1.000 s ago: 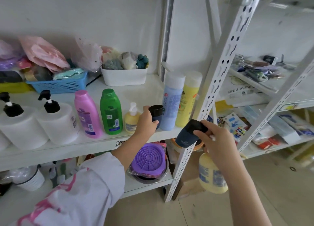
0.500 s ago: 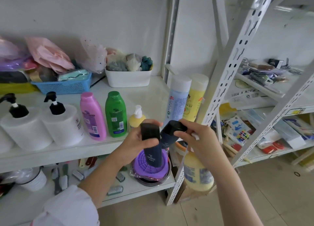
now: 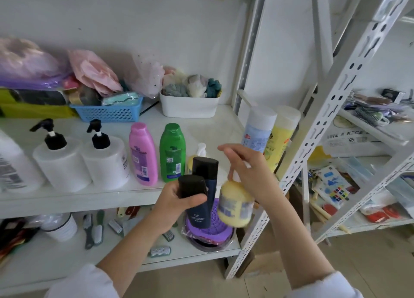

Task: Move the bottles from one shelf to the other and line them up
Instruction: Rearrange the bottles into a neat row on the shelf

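In front of the middle shelf [image 3: 89,200], my left hand [image 3: 174,204] grips two dark navy bottles with black caps: a taller one [image 3: 202,214] and a second one [image 3: 191,185] nearer me. My right hand [image 3: 251,170] holds a round yellow pump bottle [image 3: 234,204] by its top, hanging blurred just right of the dark bottles. On the shelf stand two white pump bottles [image 3: 60,165], a pink bottle [image 3: 142,154], a green bottle [image 3: 172,152], a small yellow pump bottle [image 3: 198,151], a light blue bottle [image 3: 257,129] and a tall yellow bottle [image 3: 280,138].
A blue basket [image 3: 109,113] and a white tub [image 3: 189,107] stand at the shelf's back. A purple round lid [image 3: 208,230] and several brushes lie on the lower shelf. A perforated white upright [image 3: 309,141] separates this rack from the cluttered shelves on the right.
My left hand lifted a dark bottle off the shelf and took the second dark bottle from my right hand. My right hand now holds only the yellow pump bottle.
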